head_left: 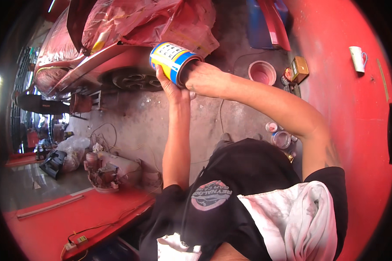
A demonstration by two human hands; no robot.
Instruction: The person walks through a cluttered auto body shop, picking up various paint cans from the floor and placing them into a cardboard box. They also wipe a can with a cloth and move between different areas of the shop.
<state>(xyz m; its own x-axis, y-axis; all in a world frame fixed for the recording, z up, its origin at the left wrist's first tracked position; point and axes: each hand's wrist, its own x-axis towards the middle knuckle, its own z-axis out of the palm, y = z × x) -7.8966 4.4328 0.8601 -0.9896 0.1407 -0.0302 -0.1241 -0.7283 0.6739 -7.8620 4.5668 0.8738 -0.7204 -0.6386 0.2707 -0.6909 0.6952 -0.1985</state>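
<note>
A round blue and yellow tin can (167, 58) with a white printed label is held up in front of me, lying tilted with its mouth toward the right. My left hand (174, 90) grips it from below, its thumb against the side of the can. My right hand (202, 78) reaches into the can's mouth. The fingers of that hand are hidden inside, so what they touch or hold cannot be seen.
Ahead stands a car (117, 65) under plastic sheeting. On the floor are a pink tub (262, 72), a square tin (299, 69), several small cans (281, 139) and an air compressor (111, 170) with hoses. A white mug (358, 59) is at the red wall (335, 26). Cloth hangs over my shoulder.
</note>
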